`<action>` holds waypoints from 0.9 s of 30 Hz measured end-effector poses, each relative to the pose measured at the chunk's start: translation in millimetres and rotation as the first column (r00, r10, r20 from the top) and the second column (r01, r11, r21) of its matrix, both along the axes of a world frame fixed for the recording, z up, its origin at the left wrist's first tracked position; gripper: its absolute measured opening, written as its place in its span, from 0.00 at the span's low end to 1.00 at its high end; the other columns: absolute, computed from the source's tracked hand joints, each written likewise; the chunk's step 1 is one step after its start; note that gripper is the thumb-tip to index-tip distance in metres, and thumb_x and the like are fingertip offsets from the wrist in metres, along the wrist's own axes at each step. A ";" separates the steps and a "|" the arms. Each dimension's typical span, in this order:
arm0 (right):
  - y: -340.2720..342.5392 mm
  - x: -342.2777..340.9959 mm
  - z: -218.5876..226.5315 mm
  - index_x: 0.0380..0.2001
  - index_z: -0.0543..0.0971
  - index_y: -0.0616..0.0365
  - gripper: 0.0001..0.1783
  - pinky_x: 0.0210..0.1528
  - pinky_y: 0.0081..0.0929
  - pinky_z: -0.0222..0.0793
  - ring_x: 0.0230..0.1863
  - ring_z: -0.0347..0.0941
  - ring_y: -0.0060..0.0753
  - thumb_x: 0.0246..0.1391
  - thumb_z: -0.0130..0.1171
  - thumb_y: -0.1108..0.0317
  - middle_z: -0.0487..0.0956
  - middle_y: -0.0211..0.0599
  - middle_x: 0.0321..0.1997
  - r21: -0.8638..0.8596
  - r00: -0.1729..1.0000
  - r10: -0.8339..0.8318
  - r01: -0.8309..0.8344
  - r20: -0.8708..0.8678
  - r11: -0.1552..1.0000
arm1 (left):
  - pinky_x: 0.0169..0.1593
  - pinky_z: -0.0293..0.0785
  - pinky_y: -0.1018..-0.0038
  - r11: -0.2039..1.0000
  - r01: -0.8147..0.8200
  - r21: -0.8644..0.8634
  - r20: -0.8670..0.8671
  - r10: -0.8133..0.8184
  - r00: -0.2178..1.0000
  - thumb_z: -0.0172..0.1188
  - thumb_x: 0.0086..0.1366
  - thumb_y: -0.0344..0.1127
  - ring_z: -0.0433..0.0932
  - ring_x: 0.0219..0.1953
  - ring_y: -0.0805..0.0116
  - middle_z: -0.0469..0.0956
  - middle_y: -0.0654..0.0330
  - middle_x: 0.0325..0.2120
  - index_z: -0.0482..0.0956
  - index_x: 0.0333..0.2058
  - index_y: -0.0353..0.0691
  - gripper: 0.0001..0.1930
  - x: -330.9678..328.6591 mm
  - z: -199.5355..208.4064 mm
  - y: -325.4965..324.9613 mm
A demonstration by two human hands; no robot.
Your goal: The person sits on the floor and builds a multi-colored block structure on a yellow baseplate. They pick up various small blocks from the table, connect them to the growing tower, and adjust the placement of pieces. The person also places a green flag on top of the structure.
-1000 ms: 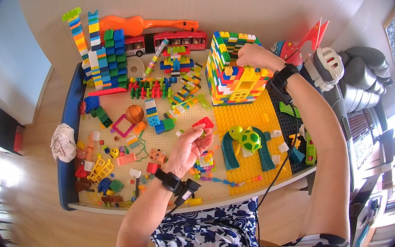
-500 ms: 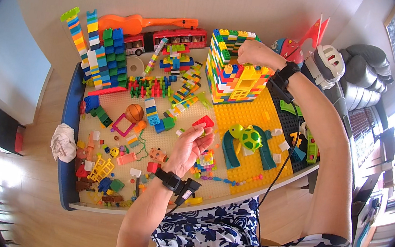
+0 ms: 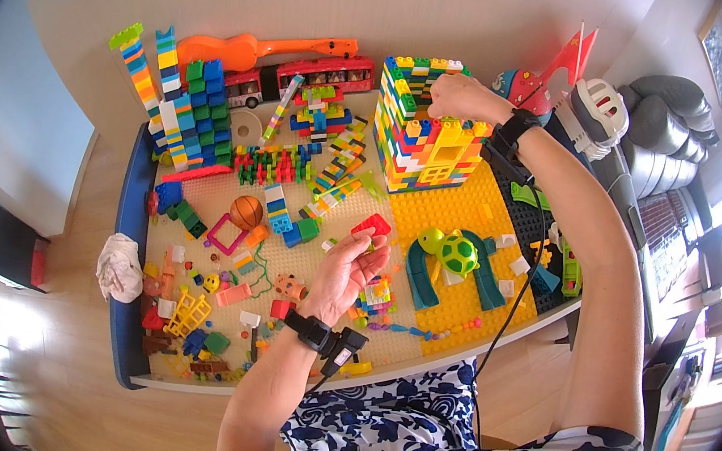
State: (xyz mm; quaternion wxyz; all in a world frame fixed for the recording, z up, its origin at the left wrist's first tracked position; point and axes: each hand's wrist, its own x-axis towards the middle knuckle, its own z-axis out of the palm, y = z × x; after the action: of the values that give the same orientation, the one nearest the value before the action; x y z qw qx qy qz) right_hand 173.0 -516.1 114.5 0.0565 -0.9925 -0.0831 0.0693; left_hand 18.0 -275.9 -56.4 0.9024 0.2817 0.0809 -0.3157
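Observation:
My right hand (image 3: 464, 99) reaches over the top of a hollow house of stacked toy bricks (image 3: 415, 155) with a yellow window frame (image 3: 447, 157). Its fingers are closed and point down at the upper wall; anything in them is hidden. My left hand (image 3: 346, 276) hovers palm up over the play table, fingers curled loosely toward the thumb. A small yellow-green bit shows between them, too little to name. Just beyond its fingertips is a red brick (image 3: 372, 224). A green toy turtle (image 3: 457, 255) stands on the yellow baseplate (image 3: 483, 299), among dark teal curved pieces (image 3: 420, 278).
Brick towers (image 3: 178, 117) rise at the far left, beside an orange toy guitar (image 3: 252, 49) and a red toy bus (image 3: 326, 72). Loose bricks and a small basketball (image 3: 246, 211) lie at the left. A black cable (image 3: 521, 304) hangs from my right wrist across the table.
My right hand stays at the top of the brick house, with only a slight shift left. My left hand holds nearly the same place and pose. The view has shifted slightly.

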 end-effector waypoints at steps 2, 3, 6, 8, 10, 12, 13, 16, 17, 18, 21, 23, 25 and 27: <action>1.9 2.2 -0.6 0.17 0.74 0.68 0.13 0.20 0.29 0.71 0.18 0.75 0.39 0.36 0.56 0.64 0.75 0.48 0.19 -0.014 1.000 -0.003 0.003 -0.001 1.000 | 0.47 0.75 0.73 1.000 0.002 0.002 0.005 -0.002 1.000 0.52 0.64 0.31 0.77 0.41 0.65 0.76 0.52 0.40 0.72 0.44 0.34 0.11 -0.1 1.5 1.0; 1.2 3.1 -1.7 0.17 0.74 0.67 0.13 0.20 0.29 0.71 0.18 0.75 0.39 0.36 0.56 0.64 0.75 0.47 0.19 -0.022 1.000 -0.007 0.007 -0.002 1.000 | 0.47 0.75 0.73 1.000 0.004 0.003 0.007 -0.004 1.000 0.52 0.64 0.31 0.77 0.41 0.65 0.76 0.53 0.40 0.72 0.44 0.34 0.11 -0.3 2.0 0.8; 0.7 5.1 -3.1 0.20 0.77 0.66 0.12 0.23 0.33 0.67 0.17 0.72 0.38 0.36 0.55 0.66 0.75 0.44 0.16 -0.075 1.000 -0.023 0.023 0.003 0.997 | 0.47 0.75 0.73 1.000 0.004 0.005 0.013 -0.004 1.000 0.52 0.64 0.31 0.77 0.41 0.65 0.76 0.53 0.40 0.72 0.44 0.34 0.11 -1.2 4.2 0.2; 2.3 3.4 -1.9 0.20 0.77 0.65 0.12 0.23 0.32 0.67 0.16 0.72 0.37 0.37 0.56 0.65 0.75 0.43 0.17 -0.049 0.999 -0.044 0.043 -0.004 0.998 | 0.47 0.75 0.73 1.000 0.008 0.014 0.019 -0.008 1.000 0.52 0.64 0.31 0.77 0.41 0.65 0.76 0.53 0.39 0.72 0.44 0.34 0.11 -1.3 3.8 0.2; 2.2 -2.2 4.3 0.20 0.77 0.66 0.13 0.23 0.30 0.67 0.16 0.72 0.35 0.38 0.58 0.63 0.75 0.43 0.17 -0.003 0.999 -0.049 0.049 -0.024 0.999 | 0.47 0.75 0.72 0.999 0.005 0.038 0.035 -0.007 0.999 0.51 0.64 0.31 0.77 0.41 0.65 0.76 0.53 0.39 0.73 0.43 0.35 0.10 -1.3 5.4 -0.6; -2.0 -9.0 10.5 0.20 0.76 0.66 0.15 0.22 0.28 0.67 0.17 0.73 0.33 0.40 0.60 0.61 0.74 0.42 0.17 0.068 0.998 -0.040 0.044 -0.055 0.997 | 0.47 0.75 0.71 0.997 -0.002 0.082 0.062 -0.003 0.998 0.50 0.64 0.30 0.77 0.40 0.64 0.76 0.54 0.40 0.73 0.41 0.36 0.09 -2.4 7.8 -1.7; -5.0 -10.3 11.4 0.20 0.77 0.66 0.16 0.22 0.29 0.68 0.17 0.73 0.34 0.40 0.61 0.61 0.75 0.43 0.18 0.102 0.998 -0.030 0.034 -0.047 0.994 | 0.47 0.75 0.71 0.996 -0.007 0.093 0.074 0.000 0.997 0.50 0.64 0.29 0.77 0.40 0.64 0.76 0.54 0.39 0.73 0.41 0.35 0.09 -2.6 8.5 -2.0; -10.0 -12.2 9.2 0.21 0.78 0.68 0.18 0.21 0.30 0.68 0.17 0.73 0.36 0.40 0.63 0.60 0.76 0.46 0.21 0.156 0.999 0.036 -0.035 -0.004 0.987 | 0.46 0.75 0.72 0.994 -0.028 0.104 0.082 0.020 0.996 0.48 0.62 0.26 0.77 0.38 0.64 0.76 0.56 0.36 0.73 0.38 0.34 0.08 -4.0 8.3 -2.6; -12.4 -11.8 10.1 0.21 0.78 0.68 0.17 0.21 0.31 0.67 0.18 0.73 0.36 0.40 0.63 0.60 0.77 0.46 0.21 0.167 1.000 -0.002 0.004 -0.012 0.986 | 0.45 0.75 0.72 0.997 -0.030 0.076 0.081 0.024 0.996 0.48 0.62 0.26 0.76 0.36 0.66 0.75 0.57 0.34 0.73 0.37 0.34 0.07 -3.9 9.8 -3.6; -11.7 -11.7 10.5 0.21 0.78 0.69 0.17 0.22 0.31 0.67 0.18 0.73 0.36 0.39 0.63 0.61 0.77 0.46 0.22 0.186 0.999 -0.036 0.039 -0.021 0.982 | 0.43 0.75 0.73 0.998 -0.034 0.055 0.079 0.030 0.996 0.48 0.62 0.26 0.76 0.34 0.67 0.75 0.58 0.33 0.73 0.37 0.34 0.06 -4.0 12.9 -1.8; -18.7 -10.8 11.2 0.27 0.78 0.69 0.16 0.30 0.33 0.69 0.28 0.76 0.40 0.36 0.64 0.64 0.78 0.47 0.27 0.187 0.998 0.058 -0.062 0.028 0.980 | 0.36 0.72 0.78 0.999 -0.003 0.047 0.104 -0.002 0.995 0.49 0.63 0.28 0.72 0.28 0.72 0.73 0.62 0.28 0.72 0.34 0.35 0.05 -2.3 28.0 10.0; -49.8 -16.6 8.3 0.31 0.78 0.67 0.18 0.34 0.34 0.69 0.34 0.76 0.41 0.36 0.64 0.66 0.79 0.47 0.31 0.188 0.976 0.191 -0.209 0.107 0.960 | 0.31 0.68 0.81 0.992 0.055 0.110 0.209 -0.077 0.975 0.49 0.63 0.30 0.70 0.26 0.75 0.72 0.64 0.25 0.73 0.34 0.35 0.06 -1.2 48.9 10.6; -45.9 -26.2 12.0 0.36 0.78 0.64 0.22 0.41 0.35 0.68 0.43 0.74 0.44 0.33 0.66 0.65 0.79 0.44 0.37 0.119 0.982 0.184 -0.187 0.038 0.975 | 0.27 0.64 0.83 0.962 0.034 0.271 0.385 -0.141 0.912 0.48 0.64 0.31 0.68 0.24 0.78 0.71 0.64 0.24 0.73 0.36 0.35 0.07 1.4 87.7 19.4; -50.9 -40.1 9.0 0.36 0.78 0.65 0.22 0.46 0.33 0.67 0.46 0.71 0.45 0.33 0.66 0.64 0.79 0.42 0.33 0.050 0.980 0.185 -0.189 0.077 0.981 | 0.26 0.63 0.84 0.842 -0.103 0.530 0.505 -0.216 0.836 0.48 0.65 0.33 0.67 0.23 0.79 0.71 0.66 0.24 0.74 0.38 0.35 0.09 7.5 135.0 7.2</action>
State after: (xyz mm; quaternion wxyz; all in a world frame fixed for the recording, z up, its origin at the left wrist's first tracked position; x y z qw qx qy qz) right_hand 132.9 -567.0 123.5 0.0748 -0.9801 -0.1802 0.0361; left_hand 25.5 -268.7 78.6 0.7614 0.6031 -0.1036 -0.2142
